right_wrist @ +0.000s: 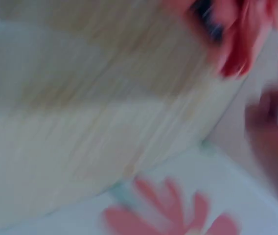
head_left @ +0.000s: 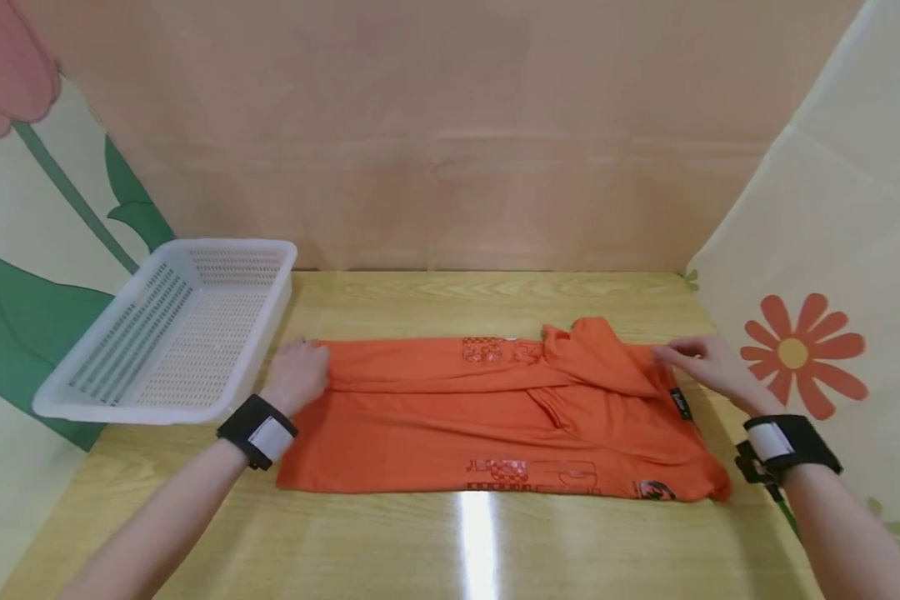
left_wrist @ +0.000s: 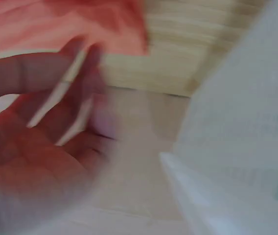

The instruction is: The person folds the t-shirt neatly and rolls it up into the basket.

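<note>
An orange piece of clothing (head_left: 420, 425), folded into a long strip, lies across the wooden table. Dark red prints run along its two long sides, and a black label (head_left: 680, 404) sits near its right end. At the strip's left end is my left hand (head_left: 297, 375); the left wrist view shows its fingers (left_wrist: 82, 81) loosely bent and spread, with no cloth between them. My right hand (head_left: 708, 367) is by the far right corner, thumb and forefinger apart near the edge. In the right wrist view that hand (right_wrist: 271, 112) is blurred, beside the bunched cloth (right_wrist: 242, 44).
A white plastic basket (head_left: 251, 379) with slotted walls stands at the left, close beside my left hand. Behind the table hangs a plain pinkish-brown cloth (head_left: 450, 167). A pale curtain with a red flower (head_left: 792, 353) borders the right side.
</note>
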`<state>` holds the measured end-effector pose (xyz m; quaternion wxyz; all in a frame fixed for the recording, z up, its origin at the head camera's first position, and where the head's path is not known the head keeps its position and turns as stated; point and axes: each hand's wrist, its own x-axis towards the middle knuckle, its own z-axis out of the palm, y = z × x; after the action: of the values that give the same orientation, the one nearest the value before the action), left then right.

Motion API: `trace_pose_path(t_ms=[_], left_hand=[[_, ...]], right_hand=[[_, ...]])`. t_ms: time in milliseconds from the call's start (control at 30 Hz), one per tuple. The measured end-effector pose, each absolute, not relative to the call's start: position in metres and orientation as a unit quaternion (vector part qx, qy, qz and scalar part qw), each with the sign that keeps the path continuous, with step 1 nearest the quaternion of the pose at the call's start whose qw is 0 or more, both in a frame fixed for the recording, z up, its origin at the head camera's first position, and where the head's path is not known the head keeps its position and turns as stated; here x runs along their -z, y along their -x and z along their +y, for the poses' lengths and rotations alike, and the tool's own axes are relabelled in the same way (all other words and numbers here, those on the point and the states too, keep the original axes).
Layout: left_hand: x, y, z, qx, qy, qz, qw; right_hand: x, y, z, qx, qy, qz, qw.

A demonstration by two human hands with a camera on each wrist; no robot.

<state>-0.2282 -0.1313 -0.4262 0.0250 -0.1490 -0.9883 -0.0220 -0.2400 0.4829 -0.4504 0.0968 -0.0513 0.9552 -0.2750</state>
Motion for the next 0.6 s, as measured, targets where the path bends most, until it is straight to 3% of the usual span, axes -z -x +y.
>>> trace_pose_path(t_ms=[100,267,433,600], left_hand=[[0.434,0.244,-0.121,0.097,0.206,-0.974,-0.002],[0.448,0.268,-0.111,0.156,0.221,-0.959,-0.082],[0.456,0.277,-0.114,0.193,0.230,-0.946,-0.122],[0.460,0.280,-0.121,0.226,0.235,-0.932,-0.160]], right_hand=[[0.453,0.262,0.464,0.243,0.053,0.966,0.073],[0.458,0.292,0.439,0.212,0.054,0.971,0.098],[0.460,0.301,0.424,0.239,0.027,0.963,0.125],[0.458,0.304,0.409,0.311,-0.009,0.944,0.105]])
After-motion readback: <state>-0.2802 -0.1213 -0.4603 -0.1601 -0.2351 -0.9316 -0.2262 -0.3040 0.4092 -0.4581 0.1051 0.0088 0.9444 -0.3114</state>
